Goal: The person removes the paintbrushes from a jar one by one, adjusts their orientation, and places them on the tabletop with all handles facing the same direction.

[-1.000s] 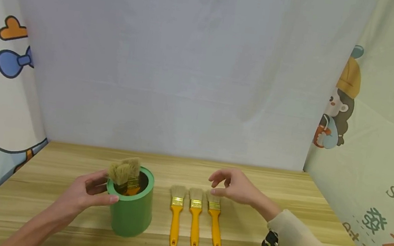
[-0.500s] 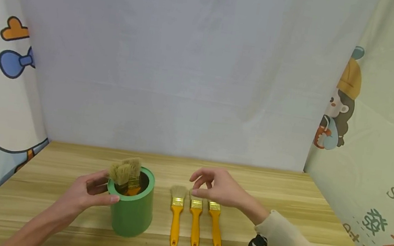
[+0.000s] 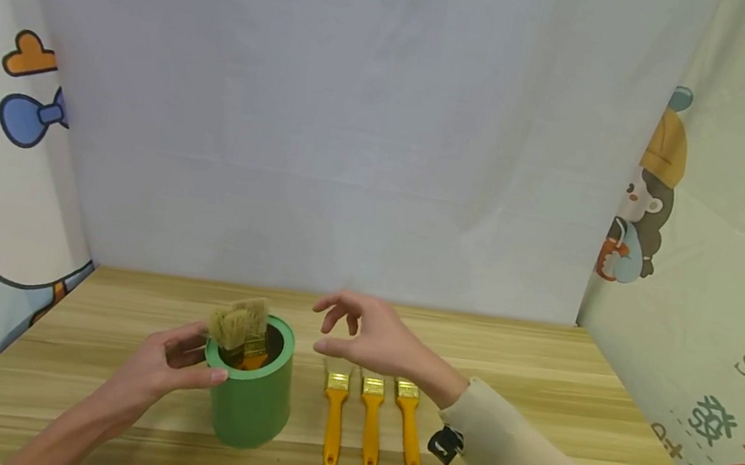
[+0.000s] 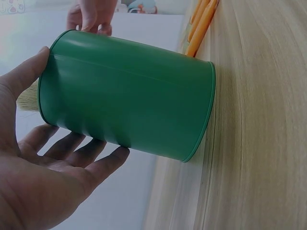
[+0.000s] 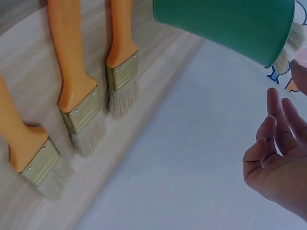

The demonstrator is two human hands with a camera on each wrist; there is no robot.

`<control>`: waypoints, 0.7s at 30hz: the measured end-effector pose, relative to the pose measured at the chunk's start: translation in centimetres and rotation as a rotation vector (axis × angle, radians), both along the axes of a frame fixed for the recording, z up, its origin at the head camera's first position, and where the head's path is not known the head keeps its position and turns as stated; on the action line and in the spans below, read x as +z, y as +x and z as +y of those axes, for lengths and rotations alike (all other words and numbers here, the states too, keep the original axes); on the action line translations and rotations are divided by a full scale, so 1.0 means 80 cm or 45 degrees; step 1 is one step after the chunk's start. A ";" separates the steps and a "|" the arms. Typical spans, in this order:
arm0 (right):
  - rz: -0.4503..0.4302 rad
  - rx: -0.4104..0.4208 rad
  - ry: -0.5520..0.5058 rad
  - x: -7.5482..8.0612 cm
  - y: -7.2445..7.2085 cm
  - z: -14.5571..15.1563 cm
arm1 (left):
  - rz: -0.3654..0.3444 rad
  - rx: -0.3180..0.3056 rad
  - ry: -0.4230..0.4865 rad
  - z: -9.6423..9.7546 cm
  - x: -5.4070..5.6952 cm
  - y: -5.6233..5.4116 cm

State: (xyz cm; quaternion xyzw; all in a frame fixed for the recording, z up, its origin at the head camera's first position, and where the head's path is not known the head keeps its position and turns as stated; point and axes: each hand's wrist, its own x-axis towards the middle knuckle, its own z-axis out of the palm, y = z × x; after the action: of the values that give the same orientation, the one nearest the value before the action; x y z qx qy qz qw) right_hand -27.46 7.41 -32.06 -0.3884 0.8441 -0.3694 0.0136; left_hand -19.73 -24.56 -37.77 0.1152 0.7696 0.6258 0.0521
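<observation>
A green cylindrical can [image 3: 250, 409] stands upright on the table, with a few paintbrushes [image 3: 238, 326] in it, bristles up. My left hand [image 3: 158, 368] holds the can near its rim; in the left wrist view the thumb lies at the rim and the fingertips press the side. Three orange-handled paintbrushes lie side by side right of the can: left brush [image 3: 334, 424], middle brush [image 3: 371, 429] and right brush [image 3: 412, 434], handles toward me. Above their bristles hovers my right hand [image 3: 373, 333], fingers loosely bent and thumb apart, holding nothing. It partly hides the bristles in the head view.
The wood-grain table [image 3: 504, 360] ends at a pale grey cloth [image 3: 356, 144] hanging behind it. Printed cartoon sheets hang on both sides, the left sheet [image 3: 2, 199] and the right sheet [image 3: 716, 254]. A small black device [image 3: 446, 445] sits at the right sleeve's cuff.
My right hand has moved left across the brushes toward the can, its thumb and fingers spreading apart. The left hand, the can and the lying brushes stay put.
</observation>
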 end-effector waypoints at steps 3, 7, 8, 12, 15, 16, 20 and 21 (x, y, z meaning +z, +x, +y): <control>0.004 0.011 0.002 0.004 -0.001 -0.015 | 0.001 0.000 0.004 0.000 0.000 0.000; 0.019 0.028 0.008 0.005 -0.006 -0.034 | 0.000 -0.002 0.009 0.001 0.000 0.000; 0.019 0.034 0.008 0.005 -0.008 -0.039 | 0.000 -0.004 0.011 0.001 0.000 -0.001; 0.017 0.053 0.019 0.004 -0.012 -0.056 | 0.001 -0.013 0.014 0.001 0.001 -0.001; 0.020 0.061 0.045 0.004 -0.015 -0.066 | -0.004 -0.013 0.014 0.001 0.000 -0.001; 0.021 0.065 0.055 0.004 -0.016 -0.069 | -0.005 -0.013 0.014 0.001 0.000 -0.001; 0.020 0.087 0.081 0.006 -0.017 -0.079 | -0.007 -0.010 0.015 0.000 0.000 -0.001; 0.019 0.093 0.084 0.007 -0.017 -0.081 | -0.007 -0.009 0.015 0.000 -0.001 -0.001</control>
State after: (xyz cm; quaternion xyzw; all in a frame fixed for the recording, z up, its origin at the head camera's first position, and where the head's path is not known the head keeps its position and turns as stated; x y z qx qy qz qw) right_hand -28.84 0.94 -31.48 -0.4210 0.8412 -0.3378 0.0334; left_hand -19.83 -24.58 -37.81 0.1165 0.7655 0.6304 0.0558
